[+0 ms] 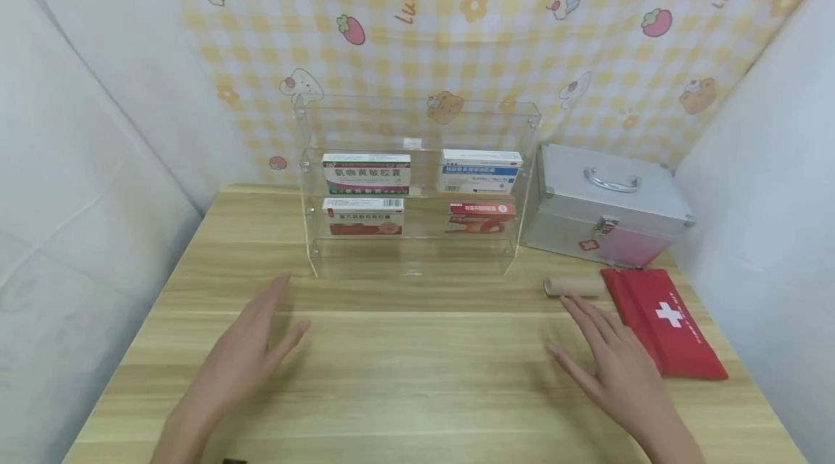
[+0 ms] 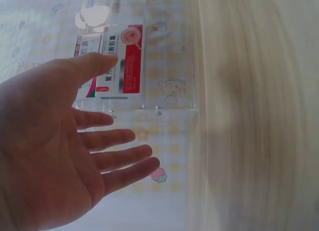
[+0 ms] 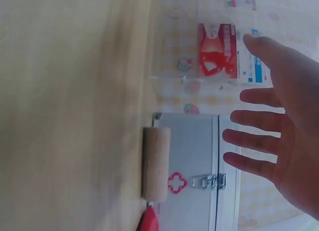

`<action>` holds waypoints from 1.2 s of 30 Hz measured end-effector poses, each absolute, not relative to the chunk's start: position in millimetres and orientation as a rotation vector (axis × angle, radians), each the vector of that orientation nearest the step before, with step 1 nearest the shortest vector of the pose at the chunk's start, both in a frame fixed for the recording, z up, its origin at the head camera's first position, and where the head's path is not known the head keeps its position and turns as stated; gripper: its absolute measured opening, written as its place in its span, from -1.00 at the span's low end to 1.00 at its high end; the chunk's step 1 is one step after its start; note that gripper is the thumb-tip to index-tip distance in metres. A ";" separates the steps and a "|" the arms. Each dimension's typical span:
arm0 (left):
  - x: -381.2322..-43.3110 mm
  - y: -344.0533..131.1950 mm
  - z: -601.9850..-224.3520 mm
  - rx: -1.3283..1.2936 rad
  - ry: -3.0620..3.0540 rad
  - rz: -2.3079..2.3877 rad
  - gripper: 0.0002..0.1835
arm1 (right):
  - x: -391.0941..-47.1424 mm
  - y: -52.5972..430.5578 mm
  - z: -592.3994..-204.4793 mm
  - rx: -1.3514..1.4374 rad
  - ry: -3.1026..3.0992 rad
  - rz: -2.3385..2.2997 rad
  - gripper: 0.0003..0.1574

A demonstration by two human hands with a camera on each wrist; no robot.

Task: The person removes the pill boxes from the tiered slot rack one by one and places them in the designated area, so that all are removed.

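My left hand (image 1: 241,355) is over the left part of the wooden table, fingers straight and spread, holding nothing. On the right, my right hand (image 1: 616,370) is likewise extended and bare, its fingertips near a tan roll (image 1: 575,286). Between and beyond the hands stands a clear acrylic rack (image 1: 412,261). Its upper filled tier holds a green-and-white medicine box (image 1: 367,175) on the left and a blue-and-white medicine box (image 1: 479,172) on the right. Below them sit a white-and-red medicine box (image 1: 364,219) and a red medicine box (image 1: 481,219).
A silver first-aid case (image 1: 607,206) with a top handle stands right of the rack. In front of it lies a red pouch (image 1: 668,326) with a white cross, beside my right hand. A checked cloth (image 1: 457,36) hangs behind. A small dark object (image 1: 233,461) shows at the bottom edge.
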State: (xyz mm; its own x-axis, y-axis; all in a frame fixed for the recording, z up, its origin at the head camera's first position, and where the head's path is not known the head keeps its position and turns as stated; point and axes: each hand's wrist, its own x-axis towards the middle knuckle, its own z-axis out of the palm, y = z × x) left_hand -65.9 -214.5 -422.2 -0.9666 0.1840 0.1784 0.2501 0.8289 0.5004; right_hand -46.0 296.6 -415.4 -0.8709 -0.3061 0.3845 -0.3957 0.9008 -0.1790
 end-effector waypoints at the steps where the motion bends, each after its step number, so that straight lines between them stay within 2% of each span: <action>1: -69.9 -213.8 -422.2 -0.326 -2.886 -0.850 -0.13 | -48.7 294.0 -413.3 0.527 -2.694 0.362 0.05; 12: -117.4 -209.8 -429.9 -0.288 -2.774 -1.383 -0.11 | -77.3 273.6 -392.1 0.612 -2.541 0.373 -0.27; 23: -148.0 -211.4 -452.6 -0.196 -2.679 -1.673 -0.09 | -119.8 261.6 -370.5 0.612 -2.571 0.384 -0.30; 36: -156.3 -209.1 -465.9 -0.159 -2.557 -1.818 -0.13 | -156.8 247.9 -344.6 0.584 -2.611 0.475 -0.38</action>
